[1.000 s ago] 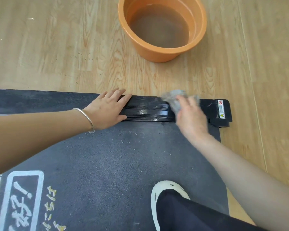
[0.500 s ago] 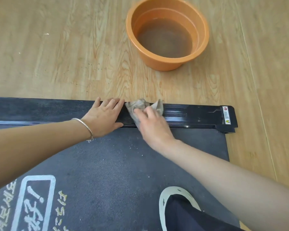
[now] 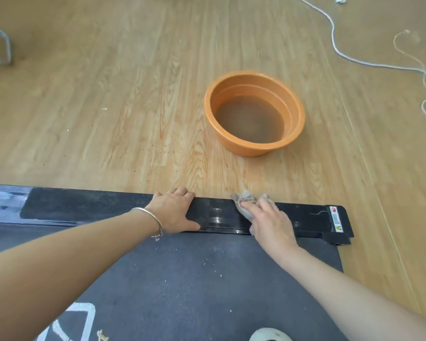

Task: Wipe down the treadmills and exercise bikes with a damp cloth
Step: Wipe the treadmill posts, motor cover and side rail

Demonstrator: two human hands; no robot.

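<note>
the wiping of the treadmill's black side rail (image 3: 305, 217) was in hand, at mid-frame. the right hand (image 3: 268, 222) held the damp cloth (image 3: 246, 203) bunched under bent fingers and pressed it on the rail's glossy top. the left hand (image 3: 175, 212) lay spread on the rail just to the left, holding nothing, apparently bracing. the rail looked wet between the hands. the orange basin (image 3: 246, 150) of murky water stood on the wood floor above, well apart. the next move likely called for a firm stroke along the rail toward its right end, with the cloth kept flat.
</note>
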